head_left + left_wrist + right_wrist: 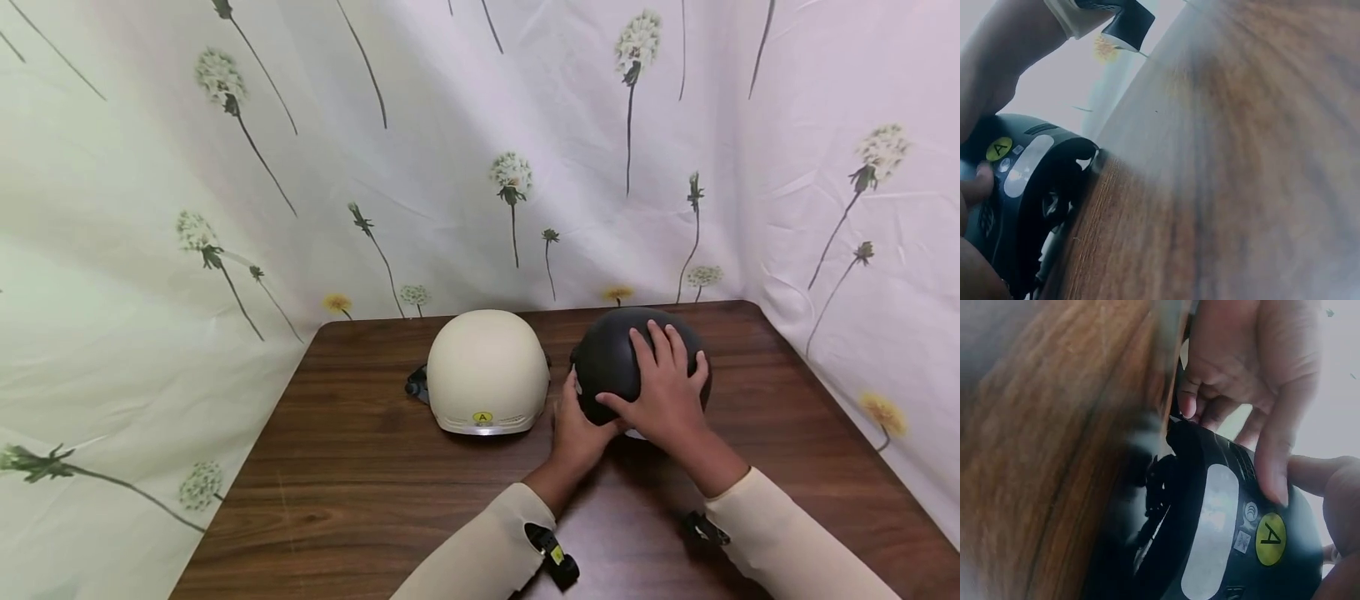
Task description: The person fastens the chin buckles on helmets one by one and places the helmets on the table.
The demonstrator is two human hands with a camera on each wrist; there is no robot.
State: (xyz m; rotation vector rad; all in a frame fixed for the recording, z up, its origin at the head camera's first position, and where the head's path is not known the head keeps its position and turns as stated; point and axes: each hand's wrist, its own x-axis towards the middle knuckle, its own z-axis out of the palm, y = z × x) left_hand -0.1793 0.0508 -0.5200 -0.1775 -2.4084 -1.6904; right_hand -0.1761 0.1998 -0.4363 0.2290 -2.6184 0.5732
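Note:
A black helmet [607,354] sits dome up on the right part of the table. My left hand [577,437] grips its lower left side, thumb on the front of the shell and fingers around the side near the rim. Spread over the dome, my right hand [667,396] rests on top with its thumb toward the left hand. In the right wrist view the helmet's front carries a round yellow sticker [1270,539] marked A and a pale strip [1213,528] above the rim. Dark parts [1054,203] under the rim show in the left wrist view.
Left of the black helmet stands a cream helmet [487,367], also dome up, with a dark buckle or strap end [417,384] at its left. Both are on a brown wooden table [337,500]. White flower-printed cloth [450,167] hangs behind and at both sides.

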